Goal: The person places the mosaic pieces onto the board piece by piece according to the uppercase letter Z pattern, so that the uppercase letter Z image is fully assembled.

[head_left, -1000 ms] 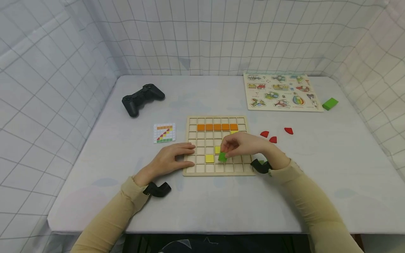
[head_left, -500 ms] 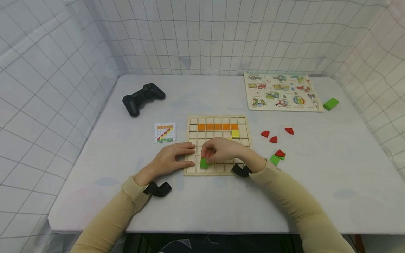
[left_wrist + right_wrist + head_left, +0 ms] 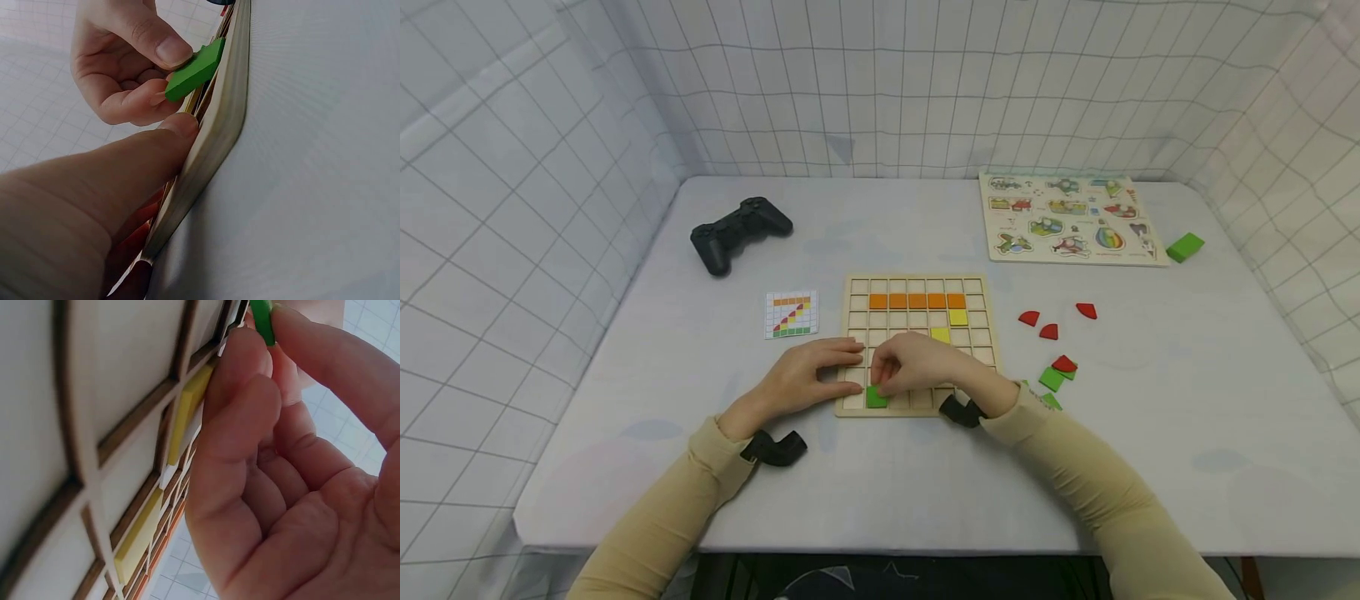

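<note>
My right hand (image 3: 917,362) pinches a green square tile (image 3: 876,397) between thumb and fingertips over the lower left of a wooden grid board (image 3: 917,412). In the left wrist view the tile (image 3: 195,70) is tilted, one edge at the board. My left hand (image 3: 801,373) rests on the board's left edge, fingers extended and thumb touching the rim. A row of orange tiles (image 3: 917,302) fills cells near the top. Yellow tiles (image 3: 958,317) sit in cells below it, some hidden by my right hand. In the right wrist view, two yellow tiles (image 3: 139,534) show beside the fingers.
Loose green tiles (image 3: 1051,379) and red quarter-round pieces (image 3: 1048,332) lie right of the board. A printed pattern card (image 3: 792,314) lies to its left. Farther back are a black game controller (image 3: 741,233), a picture puzzle board (image 3: 1075,221) and a green block (image 3: 1185,247).
My right hand has moved left with the green tile, from the board's middle to its lower left, and lowered it. More loose green tiles have come into view. My left hand has stayed put.
</note>
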The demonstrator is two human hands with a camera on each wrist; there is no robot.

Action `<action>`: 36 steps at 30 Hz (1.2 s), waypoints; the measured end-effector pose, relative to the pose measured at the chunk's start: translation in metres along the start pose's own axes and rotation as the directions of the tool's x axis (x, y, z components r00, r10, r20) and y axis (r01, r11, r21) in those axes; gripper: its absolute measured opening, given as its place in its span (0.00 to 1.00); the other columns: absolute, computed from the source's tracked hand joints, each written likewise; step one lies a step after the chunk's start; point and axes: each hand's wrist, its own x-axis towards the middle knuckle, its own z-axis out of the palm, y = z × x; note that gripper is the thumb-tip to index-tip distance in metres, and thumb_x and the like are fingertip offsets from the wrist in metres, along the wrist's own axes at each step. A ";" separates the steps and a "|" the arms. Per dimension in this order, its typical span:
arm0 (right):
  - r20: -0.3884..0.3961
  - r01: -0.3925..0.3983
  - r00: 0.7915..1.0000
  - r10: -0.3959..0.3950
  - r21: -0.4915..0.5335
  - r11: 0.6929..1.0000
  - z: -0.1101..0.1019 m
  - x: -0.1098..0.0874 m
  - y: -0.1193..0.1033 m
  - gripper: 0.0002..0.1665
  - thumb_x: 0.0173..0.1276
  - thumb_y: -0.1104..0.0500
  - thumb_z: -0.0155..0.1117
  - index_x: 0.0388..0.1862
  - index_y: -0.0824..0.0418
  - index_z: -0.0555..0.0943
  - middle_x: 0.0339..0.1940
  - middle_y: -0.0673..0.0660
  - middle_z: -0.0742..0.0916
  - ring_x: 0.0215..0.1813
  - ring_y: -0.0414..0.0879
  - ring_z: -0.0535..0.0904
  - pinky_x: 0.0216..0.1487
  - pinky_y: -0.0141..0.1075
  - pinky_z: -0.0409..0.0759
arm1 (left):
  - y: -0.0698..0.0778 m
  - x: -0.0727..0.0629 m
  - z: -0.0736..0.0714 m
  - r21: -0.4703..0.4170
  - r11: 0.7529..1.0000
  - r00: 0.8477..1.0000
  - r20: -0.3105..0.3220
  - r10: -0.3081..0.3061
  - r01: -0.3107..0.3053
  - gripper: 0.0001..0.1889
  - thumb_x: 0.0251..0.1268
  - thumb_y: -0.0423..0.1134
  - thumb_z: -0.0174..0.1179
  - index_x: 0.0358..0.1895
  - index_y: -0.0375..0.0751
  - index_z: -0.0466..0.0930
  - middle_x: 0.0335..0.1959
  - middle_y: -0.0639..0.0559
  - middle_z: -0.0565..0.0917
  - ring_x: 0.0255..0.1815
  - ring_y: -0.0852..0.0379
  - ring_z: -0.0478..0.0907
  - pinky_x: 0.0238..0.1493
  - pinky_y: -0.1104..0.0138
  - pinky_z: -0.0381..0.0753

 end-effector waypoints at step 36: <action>-0.139 -0.109 0.980 0.139 0.201 0.973 -0.060 -0.108 0.075 0.18 0.63 0.51 0.67 0.46 0.60 0.80 0.39 0.52 0.83 0.42 0.49 0.76 0.45 0.37 0.79 | 0.001 -0.001 0.000 -0.001 1.000 1.000 0.009 -0.020 0.020 0.25 0.56 0.48 0.68 0.54 0.38 0.81 0.60 0.51 0.76 0.64 0.53 0.68 0.68 0.65 0.65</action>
